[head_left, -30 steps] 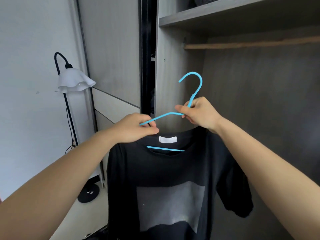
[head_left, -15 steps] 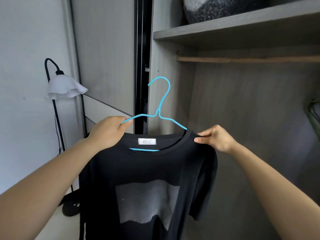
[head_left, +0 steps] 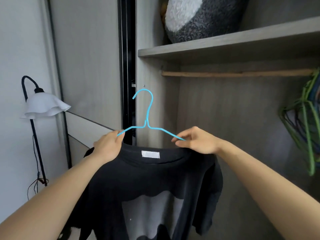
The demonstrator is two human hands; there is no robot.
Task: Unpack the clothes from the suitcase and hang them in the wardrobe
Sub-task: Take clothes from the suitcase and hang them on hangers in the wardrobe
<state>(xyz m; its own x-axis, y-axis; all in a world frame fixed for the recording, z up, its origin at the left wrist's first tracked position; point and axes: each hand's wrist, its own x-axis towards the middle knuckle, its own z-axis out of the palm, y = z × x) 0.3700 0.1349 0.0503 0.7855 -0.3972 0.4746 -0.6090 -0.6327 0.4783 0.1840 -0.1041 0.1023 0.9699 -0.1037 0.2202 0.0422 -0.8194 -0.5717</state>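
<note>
Seen from a head-worn camera, two bare forearms reach forward and slightly upward from the lower corners, meeting in front of an open wardrobe [head_left: 156,104]. Between them they hold up a blue wire hanger [head_left: 147,116] with a black T-shirt [head_left: 152,179] on it. The hanger stands upright, its hook pointing up and curling to the left, below the level of the wooden hanging rail [head_left: 233,73] and not touching it.

The left hand [head_left: 108,147] is turned with its back to the camera. Its fingers [head_left: 121,134] are curled and pinch the left arm of the hanger where it enters the shirt's neckline. The right hand [head_left: 199,142] sits at the same height, thumb and forefinger pinching the right arm of the hanger at the collar, the other fingers loosely curled.

The shirt hangs down from the hands, with a white neck label and a pale grey print on its front.

A grey and white plush cushion [head_left: 204,18] lies on the shelf [head_left: 225,43] above the rail. Green wire hangers [head_left: 307,122] hang at the rail's right end. A floor lamp [head_left: 45,106] with a white shade stands at left.
</note>
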